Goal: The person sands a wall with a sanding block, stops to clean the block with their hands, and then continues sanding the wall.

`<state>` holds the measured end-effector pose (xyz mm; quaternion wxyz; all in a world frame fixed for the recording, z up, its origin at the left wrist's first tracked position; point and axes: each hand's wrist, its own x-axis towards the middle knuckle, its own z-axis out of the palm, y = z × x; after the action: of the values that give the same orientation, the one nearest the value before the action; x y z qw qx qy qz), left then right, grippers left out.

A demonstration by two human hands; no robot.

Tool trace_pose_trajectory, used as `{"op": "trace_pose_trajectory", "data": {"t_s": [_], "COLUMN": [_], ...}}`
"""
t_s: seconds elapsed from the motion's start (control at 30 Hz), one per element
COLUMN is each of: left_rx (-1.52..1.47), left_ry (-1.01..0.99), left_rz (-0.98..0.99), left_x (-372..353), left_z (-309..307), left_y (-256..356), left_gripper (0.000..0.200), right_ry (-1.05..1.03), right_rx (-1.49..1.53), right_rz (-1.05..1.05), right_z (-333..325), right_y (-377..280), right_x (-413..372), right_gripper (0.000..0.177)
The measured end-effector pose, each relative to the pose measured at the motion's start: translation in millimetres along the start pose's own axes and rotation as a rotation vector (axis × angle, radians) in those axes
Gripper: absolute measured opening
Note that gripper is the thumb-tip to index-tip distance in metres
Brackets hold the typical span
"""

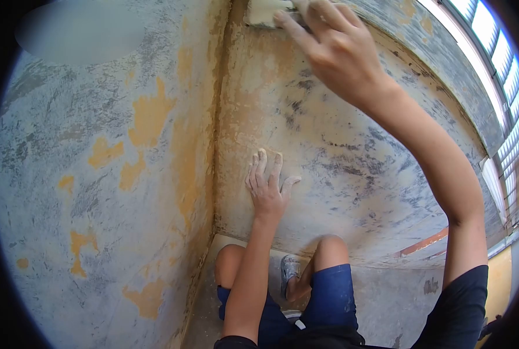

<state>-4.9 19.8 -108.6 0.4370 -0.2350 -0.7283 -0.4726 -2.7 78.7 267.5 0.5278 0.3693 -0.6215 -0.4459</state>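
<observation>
My right hand (338, 43) is raised at the top of the view, its fingers closed around a flat, pale, scraper-like tool (265, 14). The tool lies against the patchy wall (329, 128) just right of the inner corner; part of it is hidden behind the fingers and cut off by the frame's top. Lower down, my left hand (268, 186) rests on the same wall with its fingers spread. White dust coats the fingers of both hands.
The left wall (84, 215) is grey with bare yellowish patches and meets the other wall at a rough vertical corner (215, 128). Below are my bent knees and a shoe (289, 273) on the concrete floor (387, 296). Bright slatted openings (512, 99) lie at far right.
</observation>
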Motion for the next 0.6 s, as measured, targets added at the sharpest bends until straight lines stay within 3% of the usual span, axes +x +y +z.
{"op": "trace_pose_trajectory", "data": {"t_s": [0.2,0.43,0.6], "left_rx": [0.019,0.011,-0.007], "left_ry": [0.01,0.02,0.018], "left_rz": [0.02,0.005,0.005], "left_x": [3,-1,2], "left_z": [2,3,1], "left_y": [-3,-1,-2], "left_gripper": [0.087,0.087,0.087], "right_ry": [-0.223,-0.12,-0.119], "right_rx": [-0.115,-0.06,-0.057], "right_rz": [0.062,0.112,0.101], "right_z": [-61,10,-24], "right_y": [6,-14,-6], "right_x": [-90,-1,-45], "right_gripper": [0.04,0.036,0.037]}}
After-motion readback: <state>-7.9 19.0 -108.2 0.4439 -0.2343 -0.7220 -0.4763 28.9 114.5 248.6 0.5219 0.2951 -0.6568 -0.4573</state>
